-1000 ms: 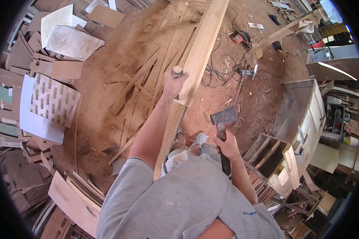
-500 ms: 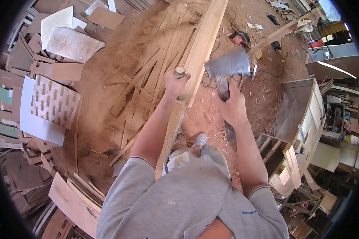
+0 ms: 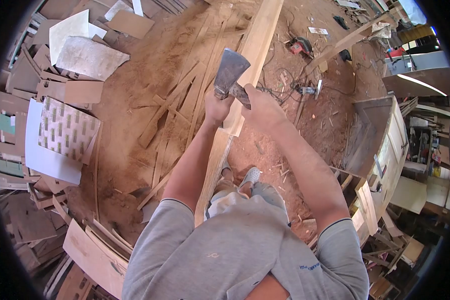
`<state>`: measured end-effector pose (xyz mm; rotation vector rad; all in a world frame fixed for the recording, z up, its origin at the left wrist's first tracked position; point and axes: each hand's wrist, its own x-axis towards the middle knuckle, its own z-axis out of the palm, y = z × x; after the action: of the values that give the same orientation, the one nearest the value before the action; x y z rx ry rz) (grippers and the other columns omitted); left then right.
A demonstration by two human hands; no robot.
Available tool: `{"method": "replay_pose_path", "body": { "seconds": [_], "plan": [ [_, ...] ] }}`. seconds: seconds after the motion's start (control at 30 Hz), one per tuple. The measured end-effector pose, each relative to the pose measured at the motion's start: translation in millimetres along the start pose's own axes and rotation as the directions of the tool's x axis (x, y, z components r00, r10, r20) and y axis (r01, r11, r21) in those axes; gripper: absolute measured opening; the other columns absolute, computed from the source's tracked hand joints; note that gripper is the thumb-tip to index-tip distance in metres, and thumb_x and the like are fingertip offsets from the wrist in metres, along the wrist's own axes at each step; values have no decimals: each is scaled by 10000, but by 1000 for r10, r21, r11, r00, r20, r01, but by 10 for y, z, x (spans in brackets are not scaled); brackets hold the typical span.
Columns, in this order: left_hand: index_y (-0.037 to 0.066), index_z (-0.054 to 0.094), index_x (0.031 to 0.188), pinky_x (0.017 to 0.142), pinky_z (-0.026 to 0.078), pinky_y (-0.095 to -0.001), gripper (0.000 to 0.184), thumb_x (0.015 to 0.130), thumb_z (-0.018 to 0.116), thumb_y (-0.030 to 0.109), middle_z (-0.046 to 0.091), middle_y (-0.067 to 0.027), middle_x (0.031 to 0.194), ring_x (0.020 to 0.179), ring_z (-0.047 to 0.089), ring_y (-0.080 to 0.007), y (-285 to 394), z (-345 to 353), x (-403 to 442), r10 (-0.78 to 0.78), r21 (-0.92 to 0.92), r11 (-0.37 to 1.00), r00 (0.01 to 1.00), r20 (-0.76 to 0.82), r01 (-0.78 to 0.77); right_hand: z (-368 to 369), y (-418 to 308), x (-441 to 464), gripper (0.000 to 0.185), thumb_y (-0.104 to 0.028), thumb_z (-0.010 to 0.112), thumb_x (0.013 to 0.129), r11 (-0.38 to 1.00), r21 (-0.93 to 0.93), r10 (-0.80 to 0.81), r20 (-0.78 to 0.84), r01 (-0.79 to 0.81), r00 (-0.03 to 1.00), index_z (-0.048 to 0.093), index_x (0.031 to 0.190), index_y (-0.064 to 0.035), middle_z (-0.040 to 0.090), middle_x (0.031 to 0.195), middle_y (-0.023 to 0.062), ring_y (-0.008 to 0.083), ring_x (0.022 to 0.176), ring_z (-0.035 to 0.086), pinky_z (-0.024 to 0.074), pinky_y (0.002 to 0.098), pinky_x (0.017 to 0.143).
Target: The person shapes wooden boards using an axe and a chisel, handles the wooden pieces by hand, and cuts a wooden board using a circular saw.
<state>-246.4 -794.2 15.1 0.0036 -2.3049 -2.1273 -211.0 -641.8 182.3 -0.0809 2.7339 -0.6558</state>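
Observation:
My right hand is closed round the short wooden handle of a hatchet. The hatchet's head is over my left hand, its broad edge turned up and away from me. My left hand is a fist round an upright chisel, whose round, ringed handle end is now covered by the hatchet head. The chisel's blade is hidden below the fist. Under both hands runs a long pale wooden beam, stretching away from me. A nearer timber piece lies between my left arm and my legs.
Loose planks lie on sawdust to the left. Beyond the beam at right is a red power tool with cables. Board offcuts are heaped on the far left. A wooden cabinet frame stands at right.
My right hand has swung the hatchet leftward, from beside the beam to the top of the chisel. My left hand keeps its grip in nearly the same place.

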Motion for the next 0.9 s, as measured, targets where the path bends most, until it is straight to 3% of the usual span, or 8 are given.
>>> {"method": "replay_pose_path", "body": {
  "seconds": [0.2, 0.27, 0.4, 0.5, 0.57, 0.6, 0.77, 0.9],
  "plan": [
    [15, 565, 724, 570, 431, -360, 212, 827, 725, 110, 515, -20, 630, 613, 512, -115, 112, -11, 18, -16, 49, 999, 1000, 17, 15, -965, -319, -145, 268, -211, 709, 940, 976, 80, -134, -510, 202, 849, 585, 1069, -11, 718, 886, 214, 427, 857, 732, 575, 524, 791],
    [21, 542, 695, 552, 419, -359, 242, 824, 727, 109, 492, -20, 616, 595, 500, -116, 86, 10, 54, -8, 63, 998, 1000, 13, 7, -1456, -425, -136, 363, -310, 804, 937, 918, 75, -202, -757, 390, 621, 620, 992, -2, 730, 777, 117, 205, 609, 669, 535, 347, 594],
    [30, 524, 672, 541, 410, -357, 261, 830, 717, 105, 488, -6, 606, 583, 493, -111, 133, 11, 56, -5, 50, 999, 1000, 3, 5, -1960, -572, -45, 313, -182, 744, 951, 957, -159, -258, -845, 242, 469, 599, 753, 12, 636, 612, 64, 205, 525, 629, 533, 333, 543],
    [33, 530, 675, 539, 405, -357, 250, 832, 711, 102, 493, 1, 608, 582, 490, -109, 159, -2, 35, -25, 48, 999, 1000, 11, 24, -1197, -410, 165, 348, -311, 767, 968, 998, 10, -28, -802, 60, 596, 658, 995, 18, 745, 811, 205, 348, 754, 747, 586, 441, 702],
    [36, 537, 681, 541, 405, -358, 237, 832, 709, 99, 495, 4, 610, 585, 490, -107, 132, 2, 32, -35, 51, 998, 999, 25, 33, -204, 67, 270, 297, -166, 672, 942, 956, -294, -76, -176, 21, 981, 612, 1173, 11, 725, 1045, 313, 463, 1029, 721, 574, 536, 929],
    [35, 540, 685, 542, 405, -360, 231, 829, 709, 100, 497, 3, 610, 585, 491, -110, 151, 43, 18, 26, -16, 1000, 999, -28, -27, -156, -55, 105, 322, -137, 661, 928, 977, -215, 34, 102, -11, 994, 596, 1211, 4, 720, 1085, 312, 482, 1061, 707, 562, 563, 951],
    [41, 576, 737, 573, 412, -323, 198, 848, 736, 78, 541, 20, 691, 655, 505, -74, -131, -34, 23, -32, 85, 996, 999, 13, 30, -584, -51, 53, 278, -159, 656, 936, 989, -113, -98, -2, 97, 995, 611, 1170, -15, 737, 1076, 267, 437, 1049, 728, 574, 528, 944],
    [51, 538, 702, 546, 388, -328, 242, 838, 735, 84, 482, 33, 643, 615, 477, -85, -5, -46, -13, -15, 126, 992, 1000, 21, 12, -1729, -540, -182, 240, -240, 710, 937, 980, -41, -185, -570, 197, 801, 705, 1015, -13, 745, 859, 183, 312, 819, 747, 581, 457, 771]
  ]
}}
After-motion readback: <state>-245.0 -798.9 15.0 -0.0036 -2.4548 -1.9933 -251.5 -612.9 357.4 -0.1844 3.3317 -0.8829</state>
